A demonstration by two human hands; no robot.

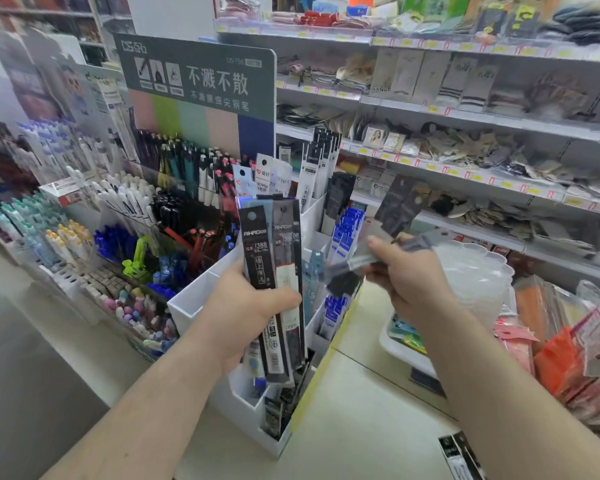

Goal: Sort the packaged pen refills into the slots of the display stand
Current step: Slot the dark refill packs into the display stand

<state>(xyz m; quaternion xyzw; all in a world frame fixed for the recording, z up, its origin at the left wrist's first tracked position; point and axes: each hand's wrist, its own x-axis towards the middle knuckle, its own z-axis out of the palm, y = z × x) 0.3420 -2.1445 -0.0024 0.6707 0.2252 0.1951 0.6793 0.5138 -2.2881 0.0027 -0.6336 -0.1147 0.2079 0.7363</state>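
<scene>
My left hand (pixel 246 317) grips a bundle of packaged pen refills (pixel 274 258), black and grey sleeves held upright over the white display stand (pixel 191 303). My right hand (pixel 409 275) pinches another refill pack (pixel 395 251), blurred and lying roughly level, just right of the bundle. The stand's stepped slots hold blue packs (pixel 343 233), black packs (pixel 321 161) at the back and dark packs (pixel 278 410) in the front slot.
A green signboard (pixel 201 74) rises behind the pen racks (pixel 125 220) on the left. Store shelves (pixel 465 109) with socks fill the right. A clear plastic basket (pixel 475 271) sits behind my right hand. Loose refill packs (pixel 459 455) lie on the counter.
</scene>
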